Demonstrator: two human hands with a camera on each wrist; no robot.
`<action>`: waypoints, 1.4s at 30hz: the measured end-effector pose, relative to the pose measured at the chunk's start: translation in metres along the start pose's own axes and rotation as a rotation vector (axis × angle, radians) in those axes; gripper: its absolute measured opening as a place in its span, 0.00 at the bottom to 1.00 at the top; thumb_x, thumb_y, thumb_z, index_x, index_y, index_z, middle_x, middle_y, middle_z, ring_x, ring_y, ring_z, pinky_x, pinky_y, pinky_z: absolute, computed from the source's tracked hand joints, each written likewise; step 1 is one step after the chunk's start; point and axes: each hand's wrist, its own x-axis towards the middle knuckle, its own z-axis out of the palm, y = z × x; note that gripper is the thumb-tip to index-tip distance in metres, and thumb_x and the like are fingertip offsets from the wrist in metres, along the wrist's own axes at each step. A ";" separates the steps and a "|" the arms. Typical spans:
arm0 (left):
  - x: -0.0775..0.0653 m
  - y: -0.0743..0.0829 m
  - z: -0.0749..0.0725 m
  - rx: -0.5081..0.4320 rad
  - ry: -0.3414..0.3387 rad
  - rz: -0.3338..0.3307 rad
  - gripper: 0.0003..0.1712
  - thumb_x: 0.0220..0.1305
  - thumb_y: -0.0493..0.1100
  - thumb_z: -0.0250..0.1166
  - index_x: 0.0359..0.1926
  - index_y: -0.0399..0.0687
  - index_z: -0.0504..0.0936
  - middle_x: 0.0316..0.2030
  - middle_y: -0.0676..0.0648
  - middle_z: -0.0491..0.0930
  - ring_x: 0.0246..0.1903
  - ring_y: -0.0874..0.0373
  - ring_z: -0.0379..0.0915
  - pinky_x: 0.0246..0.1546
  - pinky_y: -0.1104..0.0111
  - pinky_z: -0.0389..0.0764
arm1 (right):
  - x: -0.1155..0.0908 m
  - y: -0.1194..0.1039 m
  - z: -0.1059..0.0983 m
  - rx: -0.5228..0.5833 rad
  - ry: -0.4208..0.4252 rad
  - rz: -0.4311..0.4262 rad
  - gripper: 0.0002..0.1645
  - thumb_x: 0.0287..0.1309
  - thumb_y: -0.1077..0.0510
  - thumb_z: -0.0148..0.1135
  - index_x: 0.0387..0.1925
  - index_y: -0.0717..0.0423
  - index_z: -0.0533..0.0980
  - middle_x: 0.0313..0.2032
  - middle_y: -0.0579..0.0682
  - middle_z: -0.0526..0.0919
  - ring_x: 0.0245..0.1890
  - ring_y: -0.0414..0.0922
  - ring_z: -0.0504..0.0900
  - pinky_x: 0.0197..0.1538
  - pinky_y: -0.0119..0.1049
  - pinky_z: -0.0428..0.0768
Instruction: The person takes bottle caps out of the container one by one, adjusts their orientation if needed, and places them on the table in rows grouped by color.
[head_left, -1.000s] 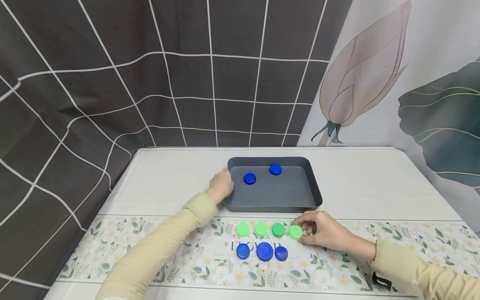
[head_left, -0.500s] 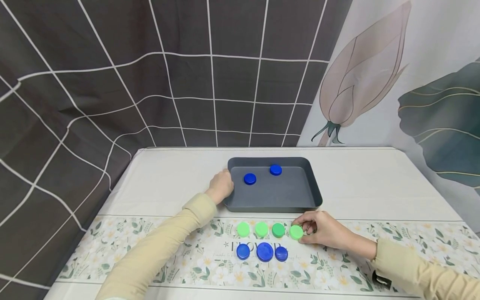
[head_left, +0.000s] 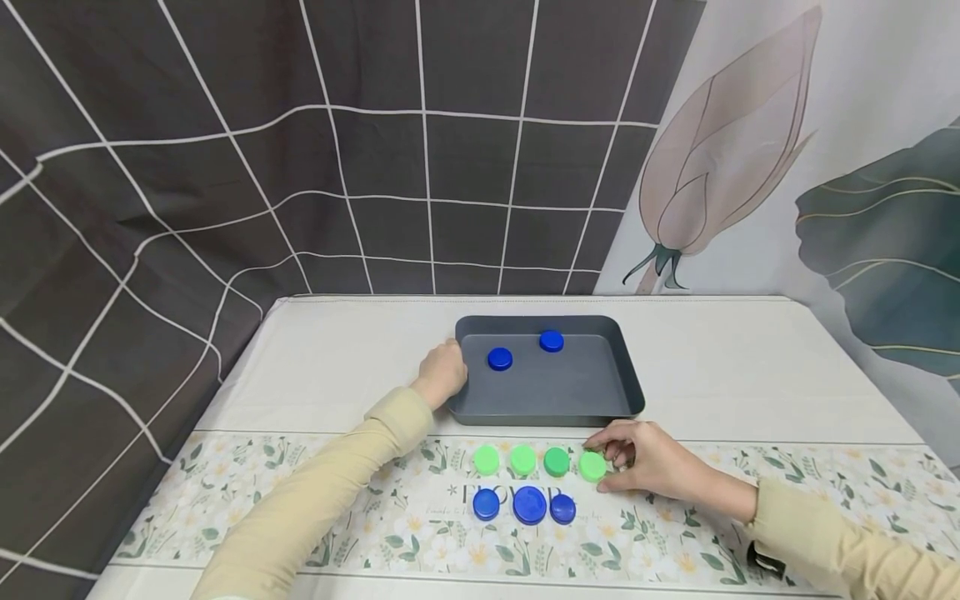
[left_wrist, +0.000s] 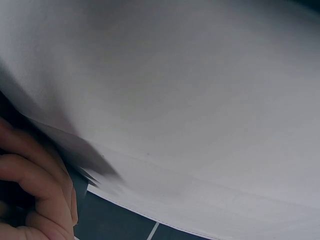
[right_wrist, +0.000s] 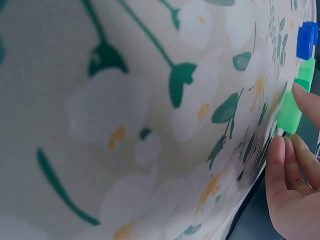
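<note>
My left hand grips the left rim of a dark grey rectangular tray; its curled fingers show in the left wrist view. My right hand has its thumb and fingers around a light green bottle cap, the rightmost of a row on the table. The thumb overlaps that cap in the right wrist view. Left of it lie a darker green cap and two light green caps, one beside the other. Two blue caps, one nearer and one farther, lie inside the tray.
In front of the green row sit a blue cap, a larger blue cap and a small blue cap. A flowered band crosses the white tablecloth. Behind the table hangs a dark checked curtain.
The light green cap by my right hand has shifted very slightly right, and the fingertips sit slightly wider around it. My left hand and the tray stay in place.
</note>
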 end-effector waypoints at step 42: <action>0.002 0.003 0.000 0.005 -0.011 -0.039 0.15 0.67 0.34 0.51 0.50 0.26 0.71 0.38 0.33 0.82 0.34 0.46 0.82 0.31 0.64 0.85 | 0.082 -0.020 -0.063 0.053 0.315 -0.091 0.20 0.47 0.62 0.73 0.45 0.61 0.81 0.41 0.58 0.85 0.33 0.31 0.81 0.33 0.26 0.81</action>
